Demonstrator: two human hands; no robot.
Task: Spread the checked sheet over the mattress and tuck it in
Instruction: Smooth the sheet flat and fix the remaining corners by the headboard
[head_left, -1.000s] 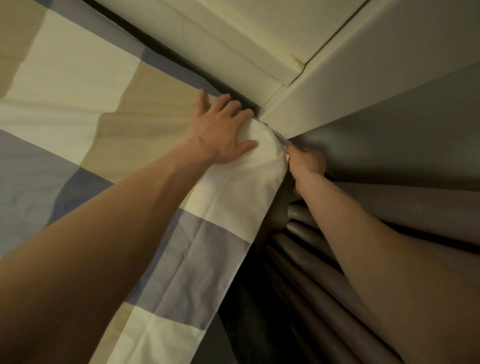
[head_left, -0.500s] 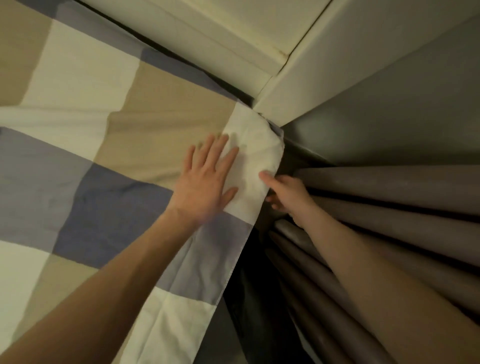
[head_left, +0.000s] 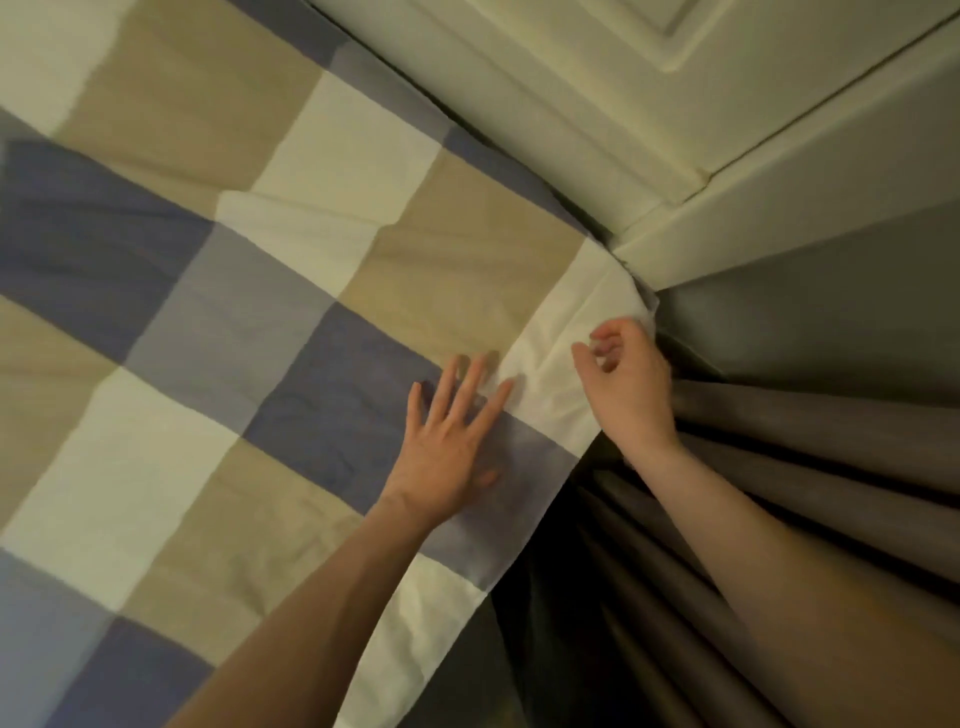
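Note:
The checked sheet (head_left: 291, 291), in blue, beige and cream squares, lies spread over the mattress, which it hides completely. Its cream corner (head_left: 597, 296) reaches the far right corner of the bed and is creased there. My left hand (head_left: 452, 447) rests flat on the sheet with the fingers spread, a little in from the right edge. My right hand (head_left: 631, 384) hovers over the cream corner at the bed's edge, fingers loosely curled and thumb apart, with nothing visibly pinched in it.
A cream panelled board (head_left: 597, 78) runs along the bed's far side and meets a grey wall (head_left: 831, 301) at the corner. Brown curtain folds (head_left: 810, 467) hang close along the right side. A dark narrow gap (head_left: 540, 597) separates bed and curtain.
Both hands drew back from the corner towards me. The left slid down the sheet, staying flat. The right came up out of the gap beside the bed and now sits above the cream corner.

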